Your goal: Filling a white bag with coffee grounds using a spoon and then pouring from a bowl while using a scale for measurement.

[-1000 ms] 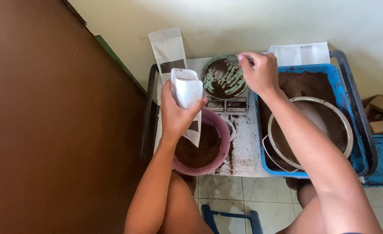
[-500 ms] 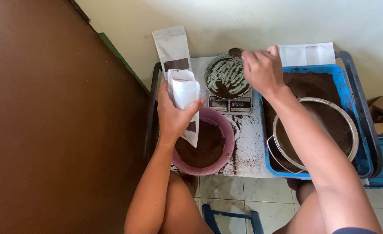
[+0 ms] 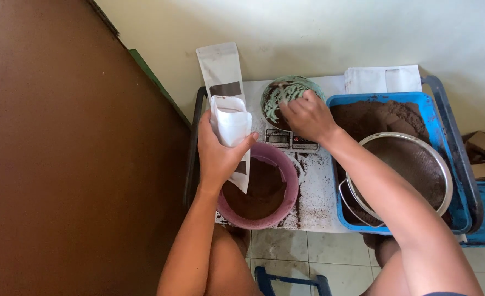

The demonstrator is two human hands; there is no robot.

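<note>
i had my left hand (image 3: pixel 217 153) clamped around a white pouch (image 3: pixel 232 131), its mouth open and facing up, held just over the pink bowl (image 3: pixel 286 181) of brown powder. my right hand (image 3: pixel 306 116) was curled over the green-patterned dish (image 3: pixel 282 93) that sat on the small scale (image 3: pixel 290 140); the fingers were bunched together, but whether they pinched a scoop or only powder i could not tell, since the hand hid it. in my judgement the careful way was to keep the pouch upright and its mouth wide, close beside the dish, so any powder carried across had a short path and spills fell into the pink bowl rather than on the dusty white tabletop (image 3: pixel 322 186). the blue tub (image 3: pixel 445 164) with the metal sieve (image 3: pixel 407 170) lay to the right, well clear of both hands. another white pouch (image 3: pixel 221 68) leaned on the wall behind.
</note>
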